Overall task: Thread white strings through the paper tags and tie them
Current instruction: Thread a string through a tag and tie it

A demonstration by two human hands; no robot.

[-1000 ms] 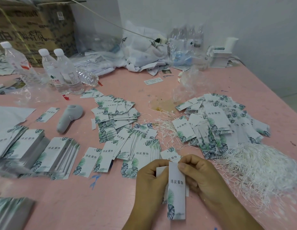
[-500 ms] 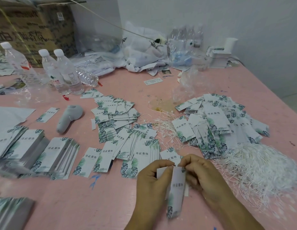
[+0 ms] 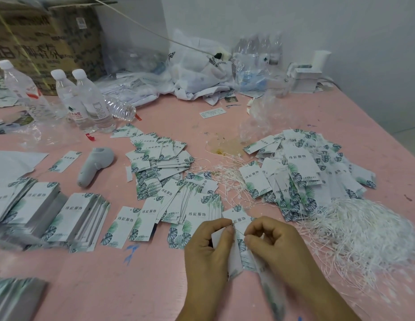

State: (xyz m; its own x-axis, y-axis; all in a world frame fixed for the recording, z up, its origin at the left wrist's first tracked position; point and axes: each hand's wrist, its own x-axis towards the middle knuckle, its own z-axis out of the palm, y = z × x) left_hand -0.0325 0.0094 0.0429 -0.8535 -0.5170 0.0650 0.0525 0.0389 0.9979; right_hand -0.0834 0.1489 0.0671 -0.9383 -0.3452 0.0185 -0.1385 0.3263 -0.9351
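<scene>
My left hand (image 3: 207, 251) and my right hand (image 3: 275, 242) meet low in the middle of the pink table (image 3: 109, 286). Between them hang a few white paper tags (image 3: 236, 258) with green leaf print, turned edge-on and blurred. My left thumb and forefinger pinch the tags' top corner. The right fingers are curled at the same spot, pinching the tag top; any string there is too fine to see. A heap of loose white strings (image 3: 364, 230) lies to the right. A pile of strung tags (image 3: 304, 172) sits beyond it.
Unstrung tags lie fanned in the middle (image 3: 160, 163) and stacked at the left (image 3: 51, 212). A grey handheld tool (image 3: 95, 165) rests left of centre. Water bottles (image 3: 86, 100), a cardboard box (image 3: 39, 38) and plastic bags (image 3: 202, 70) line the back. The table's right edge runs diagonally.
The tags faced me flat a second ago; they have since swung edge-on. Both hands have shifted slightly right and closed tighter around the tags' top.
</scene>
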